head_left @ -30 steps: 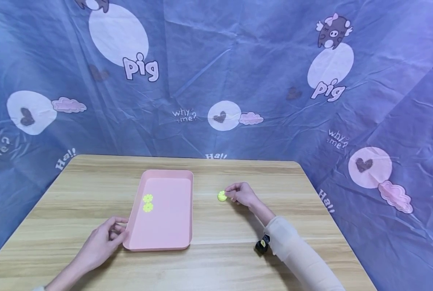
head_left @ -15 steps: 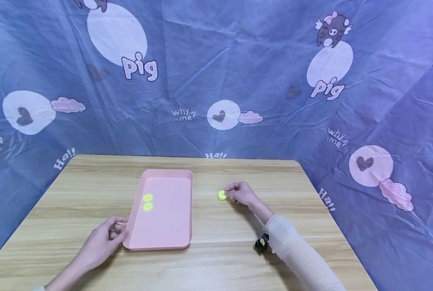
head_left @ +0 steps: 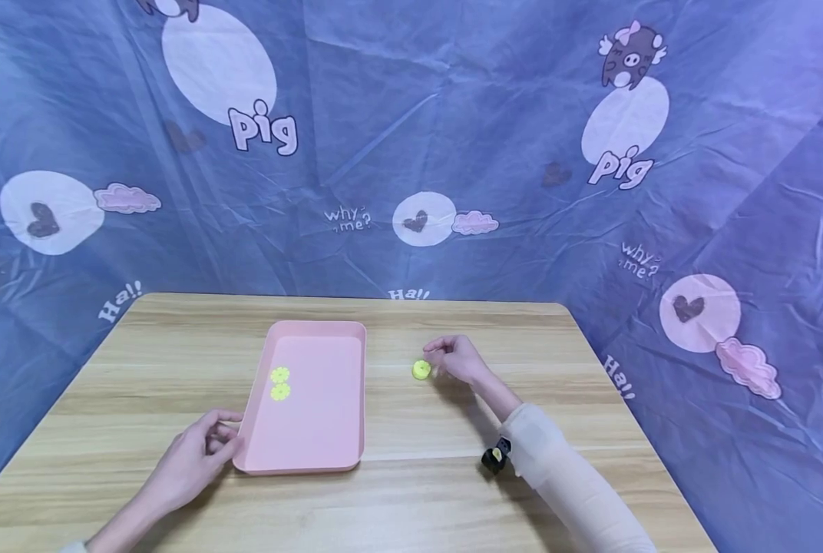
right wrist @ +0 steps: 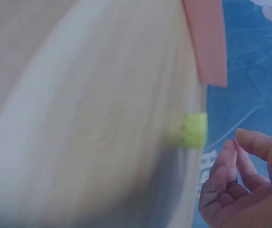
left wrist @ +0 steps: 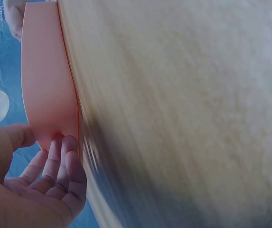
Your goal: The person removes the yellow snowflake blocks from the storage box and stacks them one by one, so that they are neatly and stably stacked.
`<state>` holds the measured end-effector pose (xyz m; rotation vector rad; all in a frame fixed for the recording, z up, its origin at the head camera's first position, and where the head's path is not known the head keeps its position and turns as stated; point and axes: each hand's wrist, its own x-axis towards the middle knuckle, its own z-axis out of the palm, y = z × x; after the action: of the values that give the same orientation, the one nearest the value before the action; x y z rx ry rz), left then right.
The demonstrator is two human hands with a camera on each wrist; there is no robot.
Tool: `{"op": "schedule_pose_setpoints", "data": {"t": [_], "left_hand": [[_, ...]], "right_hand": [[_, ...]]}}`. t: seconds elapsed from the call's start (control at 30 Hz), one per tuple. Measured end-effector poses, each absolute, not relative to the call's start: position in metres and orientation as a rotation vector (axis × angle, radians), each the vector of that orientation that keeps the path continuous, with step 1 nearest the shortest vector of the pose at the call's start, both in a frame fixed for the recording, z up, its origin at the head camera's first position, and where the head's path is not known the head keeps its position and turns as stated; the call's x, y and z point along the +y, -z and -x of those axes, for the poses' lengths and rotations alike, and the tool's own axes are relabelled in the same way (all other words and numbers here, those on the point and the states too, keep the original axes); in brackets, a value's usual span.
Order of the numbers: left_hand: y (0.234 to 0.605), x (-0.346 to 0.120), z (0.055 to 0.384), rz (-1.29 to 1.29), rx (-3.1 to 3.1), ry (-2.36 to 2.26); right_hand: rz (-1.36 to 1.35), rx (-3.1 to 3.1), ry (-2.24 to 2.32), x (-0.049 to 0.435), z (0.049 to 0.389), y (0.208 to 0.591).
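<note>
My left hand (head_left: pixel 193 461) grips the near left corner of a pink tray (head_left: pixel 322 438). In the left wrist view its thumb is at the rim and the fingers (left wrist: pixel 55 161) lie against the outer wall. Two flat lime-green flower-shaped pieces lie in the tray, the upper piece (head_left: pixel 280 375) just behind the lower piece (head_left: pixel 281 392). A short lime-green stack of such pieces (head_left: pixel 421 370) stands on the table, right of the tray. My right hand (head_left: pixel 458 358) is raised just beside it, fingers loosely bent. In the right wrist view a gap separates the fingertips from the stack (right wrist: pixel 194 130), and nothing shows between them.
The wooden table (head_left: pixel 425 499) has a blue printed cloth (head_left: pixel 356 138) hanging behind it and along both sides. A small black device (head_left: pixel 496 457) is at the right wrist, beside the light sleeve (head_left: pixel 556 468).
My right hand has let go of the lime-green stack and lifted slightly up and away from it. The stack stays on the table. My left hand keeps its hold on the tray.
</note>
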<state>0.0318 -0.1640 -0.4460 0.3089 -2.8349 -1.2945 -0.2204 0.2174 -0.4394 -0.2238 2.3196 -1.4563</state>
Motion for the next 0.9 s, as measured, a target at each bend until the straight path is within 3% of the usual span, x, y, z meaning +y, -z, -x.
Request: {"op": "schedule_pose_setpoints", "data": {"t": [0.37,0.9], "left_hand": [[0.446,-0.168,-0.027,-0.295,-2.834,1.308],[0.448,-0.172,-0.024,-0.281,-2.826,1.322]], "right_hand": [[0.471,2.324,1.452,0.172,0.211,0.414],[0.872,2.336,1.303,0.096,0.192,0.421]]}}
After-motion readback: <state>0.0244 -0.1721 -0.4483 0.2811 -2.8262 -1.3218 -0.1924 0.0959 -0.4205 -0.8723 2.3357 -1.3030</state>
